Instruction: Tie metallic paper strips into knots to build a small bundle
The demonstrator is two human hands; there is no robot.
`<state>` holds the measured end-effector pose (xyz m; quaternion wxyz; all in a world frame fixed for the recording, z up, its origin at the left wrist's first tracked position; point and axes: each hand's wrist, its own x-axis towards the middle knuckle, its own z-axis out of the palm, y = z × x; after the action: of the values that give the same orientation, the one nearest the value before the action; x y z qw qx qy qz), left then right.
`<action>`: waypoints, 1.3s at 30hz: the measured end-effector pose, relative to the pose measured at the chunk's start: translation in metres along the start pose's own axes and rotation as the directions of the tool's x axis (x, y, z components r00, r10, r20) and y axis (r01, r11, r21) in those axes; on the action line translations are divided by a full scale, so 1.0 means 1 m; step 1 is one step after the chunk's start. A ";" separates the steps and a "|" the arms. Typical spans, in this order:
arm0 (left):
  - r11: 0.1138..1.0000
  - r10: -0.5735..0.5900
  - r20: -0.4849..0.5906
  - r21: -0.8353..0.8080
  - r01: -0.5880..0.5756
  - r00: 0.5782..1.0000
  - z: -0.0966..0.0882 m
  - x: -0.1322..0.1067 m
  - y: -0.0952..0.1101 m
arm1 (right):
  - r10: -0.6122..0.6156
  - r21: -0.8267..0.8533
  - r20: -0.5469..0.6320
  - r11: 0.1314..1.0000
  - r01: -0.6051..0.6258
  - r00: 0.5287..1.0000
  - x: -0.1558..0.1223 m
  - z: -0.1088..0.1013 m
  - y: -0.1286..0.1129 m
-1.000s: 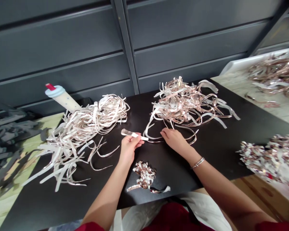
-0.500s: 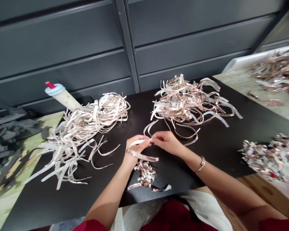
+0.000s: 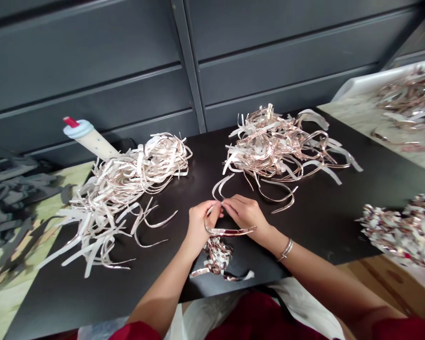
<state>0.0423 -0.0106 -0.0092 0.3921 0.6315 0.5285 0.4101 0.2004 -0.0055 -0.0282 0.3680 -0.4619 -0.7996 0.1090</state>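
Left hand (image 3: 201,224) and right hand (image 3: 244,215) pinched a curled copper-coloured foil strip (image 3: 230,231) just above a small tangled pile (image 3: 216,257); a loosened pinch risked dropping it there, snagging it.

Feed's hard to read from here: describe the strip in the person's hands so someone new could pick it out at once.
On the black table, find the hands just below the large heap of metallic strips. The left hand and right hand meet above a small clump of strips. It's the single copper-coloured strip curving from the left hand's fingers, held apart from the tangled piles.
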 end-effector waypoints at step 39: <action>0.989 0.058 0.146 0.128 -0.077 0.988 0.002 -0.005 0.001 | -0.167 -0.137 0.167 0.972 0.190 0.972 0.002 -0.012 0.006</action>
<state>0.0440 -0.0163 -0.0097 0.3715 0.7012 0.5039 0.3411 0.2124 -0.0022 -0.0218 0.2773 -0.4048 -0.8699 0.0496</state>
